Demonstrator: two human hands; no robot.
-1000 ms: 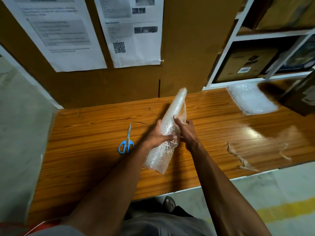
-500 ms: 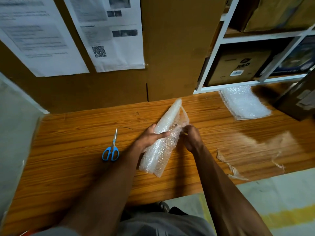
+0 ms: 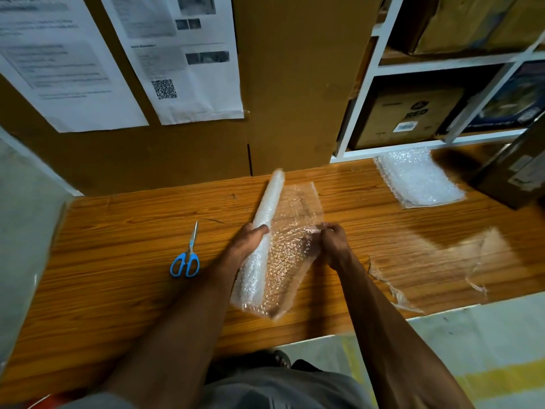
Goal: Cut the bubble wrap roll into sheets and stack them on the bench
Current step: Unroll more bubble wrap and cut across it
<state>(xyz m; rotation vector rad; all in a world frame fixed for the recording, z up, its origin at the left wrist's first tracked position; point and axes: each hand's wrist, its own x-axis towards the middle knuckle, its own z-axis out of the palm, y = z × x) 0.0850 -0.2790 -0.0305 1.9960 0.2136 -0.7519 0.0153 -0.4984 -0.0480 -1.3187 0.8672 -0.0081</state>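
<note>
The bench was orange-brown wood with dark grain lines. The scissors had bright blue handles and silver blades. The bubble wrap roll was milky white, its loose sheet clear with a dotted bubble pattern. The stacked sheets were white.

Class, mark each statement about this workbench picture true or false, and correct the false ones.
1. The left hand grips the clear bubble wrap roll. True.
2. The blue-handled scissors are in the right hand. False: they lie on the brown wooden bench, left of the roll.
3. The right hand holds the roll's unrolled loose flap. True.
4. The stack of cut bubble wrap sheets lies at the bench's far left. False: far right, below the white shelf.
</note>
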